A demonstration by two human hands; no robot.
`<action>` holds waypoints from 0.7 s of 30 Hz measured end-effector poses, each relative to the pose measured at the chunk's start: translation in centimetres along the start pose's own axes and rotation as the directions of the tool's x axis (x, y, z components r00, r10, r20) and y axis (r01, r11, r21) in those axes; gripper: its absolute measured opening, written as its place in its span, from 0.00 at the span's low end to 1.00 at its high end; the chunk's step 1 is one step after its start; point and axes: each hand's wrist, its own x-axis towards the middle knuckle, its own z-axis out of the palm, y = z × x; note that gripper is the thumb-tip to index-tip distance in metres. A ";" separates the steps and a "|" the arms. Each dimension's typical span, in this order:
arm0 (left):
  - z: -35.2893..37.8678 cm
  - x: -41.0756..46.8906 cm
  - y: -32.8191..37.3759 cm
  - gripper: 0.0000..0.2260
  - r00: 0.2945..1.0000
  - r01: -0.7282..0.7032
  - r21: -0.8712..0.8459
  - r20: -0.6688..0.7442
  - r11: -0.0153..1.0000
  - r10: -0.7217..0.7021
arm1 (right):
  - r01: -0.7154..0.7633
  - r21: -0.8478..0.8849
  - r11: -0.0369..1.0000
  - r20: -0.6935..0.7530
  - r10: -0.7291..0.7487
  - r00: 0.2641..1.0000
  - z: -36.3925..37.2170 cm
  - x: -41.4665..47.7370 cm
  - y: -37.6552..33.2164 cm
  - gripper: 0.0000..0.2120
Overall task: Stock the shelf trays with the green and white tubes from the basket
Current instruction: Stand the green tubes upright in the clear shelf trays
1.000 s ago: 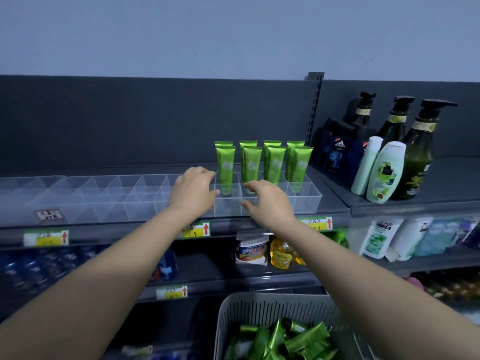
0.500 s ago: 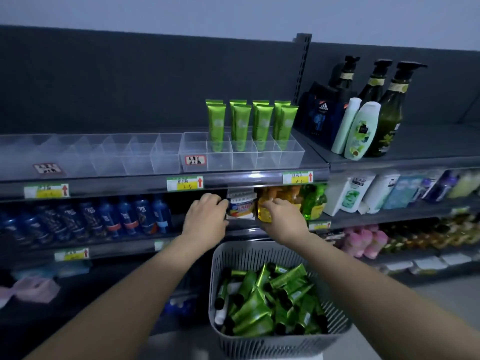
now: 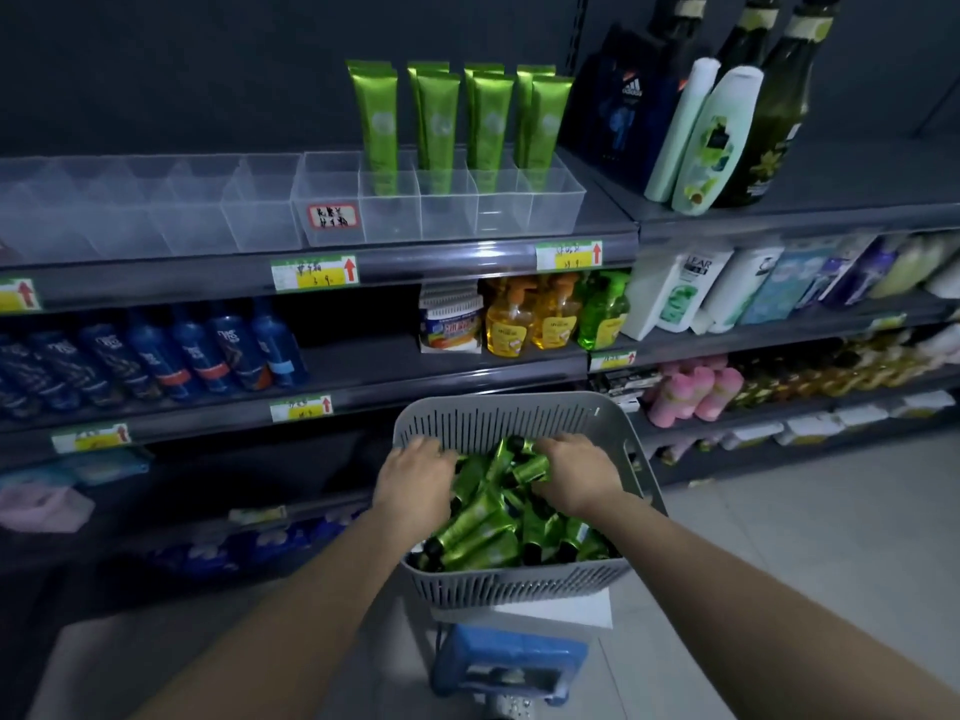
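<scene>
The shelf (image 3: 415, 262) carries clear trays (image 3: 260, 210) with green tubes (image 3: 439, 122) upright at the right end. The grey basket (image 3: 519, 584) below holds loose tubes (image 3: 488, 532). The right grip (image 3: 579, 478) curls round one tube (image 3: 532, 467). The left grip (image 3: 413, 483) has its fingers buried among them, so its hold cannot be told.

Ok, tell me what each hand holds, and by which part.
Right hand grips one green tube round its body. Left hand reaches among the tubes; its hold cannot be told.
</scene>
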 end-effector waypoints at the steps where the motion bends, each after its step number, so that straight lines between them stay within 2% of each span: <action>1: 0.8 0.3 0.4 0.16 1.000 -0.001 -0.001 0.024 1.000 0.001 | -0.001 -0.002 1.000 0.023 0.002 1.000 0.7 0.3 0.4 0.25; 5: 4.0 1.6 1.7 0.18 0.991 0.005 -0.008 0.136 1.000 -0.004 | -0.021 0.014 1.000 0.139 0.019 0.990 3.6 1.5 1.6 0.20; 10: 7.7 3.3 2.8 0.15 0.949 0.027 -0.001 0.314 1.000 -0.025 | -0.014 0.054 0.998 0.248 0.000 0.969 7.2 3.1 2.6 0.16; 16: 11.2 5.4 3.9 0.15 0.886 0.014 0.045 0.462 0.999 -0.033 | 0.036 0.090 0.995 0.335 -0.064 0.940 10.8 6.1 3.0 0.18; 19: 12.4 6.2 4.2 0.18 0.867 0.075 0.024 0.492 0.997 -0.077 | 0.063 0.092 0.994 0.366 -0.093 0.926 12.5 7.4 2.9 0.17; 21: 13.2 6.6 4.3 0.19 0.883 0.109 0.028 0.457 0.994 -0.110 | 0.066 0.083 0.994 0.375 -0.093 0.922 13.5 8.2 2.8 0.16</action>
